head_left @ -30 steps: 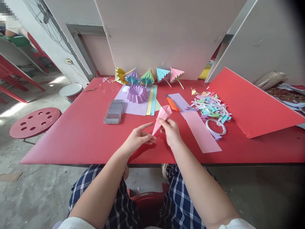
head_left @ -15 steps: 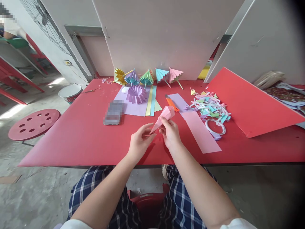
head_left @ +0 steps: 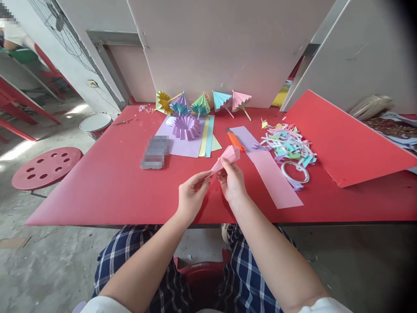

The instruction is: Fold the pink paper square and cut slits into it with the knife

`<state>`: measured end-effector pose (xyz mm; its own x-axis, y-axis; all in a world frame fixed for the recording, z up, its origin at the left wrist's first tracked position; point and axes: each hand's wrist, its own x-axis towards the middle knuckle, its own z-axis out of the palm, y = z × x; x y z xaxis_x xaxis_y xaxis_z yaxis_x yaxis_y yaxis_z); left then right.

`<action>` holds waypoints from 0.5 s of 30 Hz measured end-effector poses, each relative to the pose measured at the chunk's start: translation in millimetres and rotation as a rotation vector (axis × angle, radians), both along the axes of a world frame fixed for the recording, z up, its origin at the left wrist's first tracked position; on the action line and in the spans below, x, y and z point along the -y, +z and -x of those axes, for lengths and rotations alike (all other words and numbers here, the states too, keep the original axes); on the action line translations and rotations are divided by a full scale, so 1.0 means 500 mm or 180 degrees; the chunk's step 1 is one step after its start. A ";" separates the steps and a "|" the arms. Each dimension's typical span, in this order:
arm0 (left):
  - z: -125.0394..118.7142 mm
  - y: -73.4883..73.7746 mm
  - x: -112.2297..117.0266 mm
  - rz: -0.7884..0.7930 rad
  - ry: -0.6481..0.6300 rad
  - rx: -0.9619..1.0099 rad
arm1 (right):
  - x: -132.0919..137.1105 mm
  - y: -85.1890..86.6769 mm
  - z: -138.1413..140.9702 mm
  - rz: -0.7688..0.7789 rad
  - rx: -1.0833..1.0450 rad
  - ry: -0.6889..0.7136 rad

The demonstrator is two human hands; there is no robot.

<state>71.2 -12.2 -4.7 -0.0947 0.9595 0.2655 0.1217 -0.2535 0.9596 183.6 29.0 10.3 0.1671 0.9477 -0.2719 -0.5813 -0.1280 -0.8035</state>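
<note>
Between my hands is a folded pink paper (head_left: 232, 153), narrow and cone-like, pointing down to the left above the red table (head_left: 130, 195). My right hand (head_left: 233, 180) grips its wider part, thumb on top. The fingers of my left hand (head_left: 193, 193) pinch its narrow tip, which they partly cover. To the right lies a flat pink paper strip (head_left: 276, 180), its upper end by a purple strip (head_left: 244, 137). An orange craft knife (head_left: 235, 141) rests beside the purple strip.
Several small paper umbrellas (head_left: 222, 101) stand along the back wall. A pleated purple paper ring (head_left: 186, 127) sits on coloured sheets. A blurred phone-like slab (head_left: 155, 152) lies left. Paper scraps (head_left: 289, 143), a tape roll (head_left: 295, 172) and a slanted red board (head_left: 352, 143) are right.
My left fingers have closed on the narrow tip of the folded pink paper; before, they were parted around it. My right hand keeps its hold.
</note>
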 end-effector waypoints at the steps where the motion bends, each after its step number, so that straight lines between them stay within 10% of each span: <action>1: 0.000 -0.001 0.000 0.0000 -0.0008 0.0023 | 0.000 0.000 0.000 0.0004 0.0003 -0.0007; 15: -0.002 0.003 0.002 0.0057 -0.0183 0.0226 | -0.002 0.000 -0.004 -0.0039 -0.0031 -0.0050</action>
<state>72.0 -13.3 -3.0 -0.0573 0.9684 0.2428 0.0389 -0.2409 0.9698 185.6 30.0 10.0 0.1793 0.9483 -0.2619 -0.5911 -0.1090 -0.7992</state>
